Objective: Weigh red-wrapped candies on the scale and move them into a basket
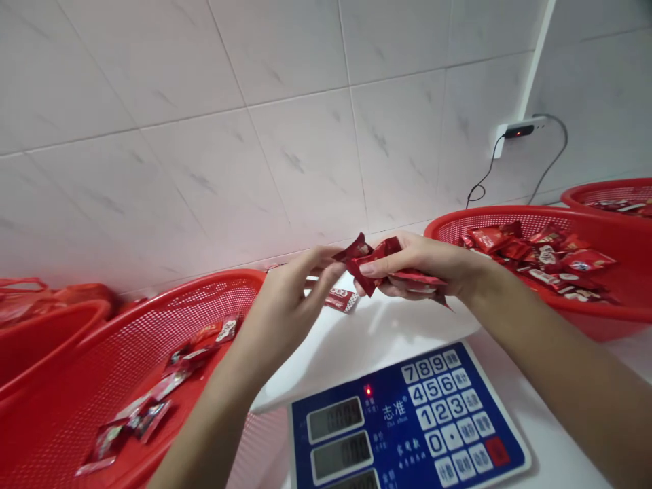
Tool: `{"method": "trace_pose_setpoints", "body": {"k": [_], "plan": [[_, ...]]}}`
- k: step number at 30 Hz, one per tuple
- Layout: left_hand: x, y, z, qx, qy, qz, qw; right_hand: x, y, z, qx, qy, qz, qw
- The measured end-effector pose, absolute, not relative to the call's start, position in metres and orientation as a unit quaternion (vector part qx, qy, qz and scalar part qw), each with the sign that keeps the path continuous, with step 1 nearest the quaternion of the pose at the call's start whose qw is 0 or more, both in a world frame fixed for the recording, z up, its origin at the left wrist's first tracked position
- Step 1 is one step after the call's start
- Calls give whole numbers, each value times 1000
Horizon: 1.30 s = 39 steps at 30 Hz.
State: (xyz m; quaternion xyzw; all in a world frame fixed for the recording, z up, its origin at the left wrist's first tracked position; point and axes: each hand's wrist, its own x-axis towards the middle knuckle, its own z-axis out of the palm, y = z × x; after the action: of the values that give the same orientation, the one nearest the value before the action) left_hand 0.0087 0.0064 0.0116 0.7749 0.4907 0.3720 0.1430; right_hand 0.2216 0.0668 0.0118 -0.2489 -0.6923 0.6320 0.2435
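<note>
Head view: one white electronic scale with a blue keypad panel (392, 421), red indicator light lit, serving as landmark.
Right hand (415, 261), above the scale's white flat platform (367, 353): closed around several glossy red foil packets (382, 252).
Left hand (293, 292), above the platform's left side: thumb and forefinger narrow, at the tip of one held packet; whether they grip it, cannot tell.
One red-and-white printed packet (343, 299), seen between the hands, against the scale's platform.
One red plastic mesh basket (168, 305), left of the scale, with scattered red wrapped packets (147, 411).
One red plastic oval basket (629, 312), right of the scale, with a heap of red wrapped packets (547, 259).
One white tiled wall (300, 156), behind the scale.
</note>
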Motion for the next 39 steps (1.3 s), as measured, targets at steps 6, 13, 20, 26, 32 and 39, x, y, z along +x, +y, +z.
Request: {"method": "trace_pose_setpoints", "body": {"k": [6, 13, 20, 26, 32, 39], "plan": [[18, 5, 12, 758, 479, 417, 148, 216, 58, 15, -257, -700, 612, 264], [7, 12, 11, 669, 428, 531, 297, 221, 67, 9, -246, -664, 617, 343], [1, 7, 14, 658, 450, 544, 262, 212, 61, 7, -277, -637, 571, 438], [7, 9, 12, 683, 419, 515, 303, 204, 57, 2, -264, -664, 551, 430], [14, 10, 6, 694, 402, 519, 296, 200, 53, 6, -236, -691, 520, 444], [5, 9, 6, 715, 382, 564, 155, 211, 57, 9, -227, -661, 612, 370]]}}
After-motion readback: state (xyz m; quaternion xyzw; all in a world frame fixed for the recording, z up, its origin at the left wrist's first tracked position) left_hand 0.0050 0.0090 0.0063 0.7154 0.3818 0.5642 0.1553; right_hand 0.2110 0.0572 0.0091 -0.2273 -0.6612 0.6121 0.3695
